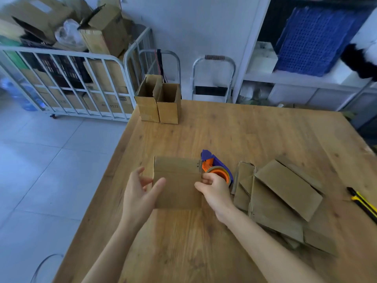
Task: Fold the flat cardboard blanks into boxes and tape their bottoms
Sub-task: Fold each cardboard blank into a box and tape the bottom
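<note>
Wooden table (244,129), cardboard blank (179,190), tape dispenser (216,164).

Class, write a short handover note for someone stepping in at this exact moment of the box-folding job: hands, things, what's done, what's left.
Left hand: open, thumb resting on the blank near its left side.
Right hand: seems to pinch the blank's right edge.
Tape dispenser sits just behind the right hand; stack of flat blanks lies to the right.
Done: two boxes stand upright at the far edge of the table; their bottoms are hidden.
Left: fold this blank, tape its bottom, then work through the stack.
</note>
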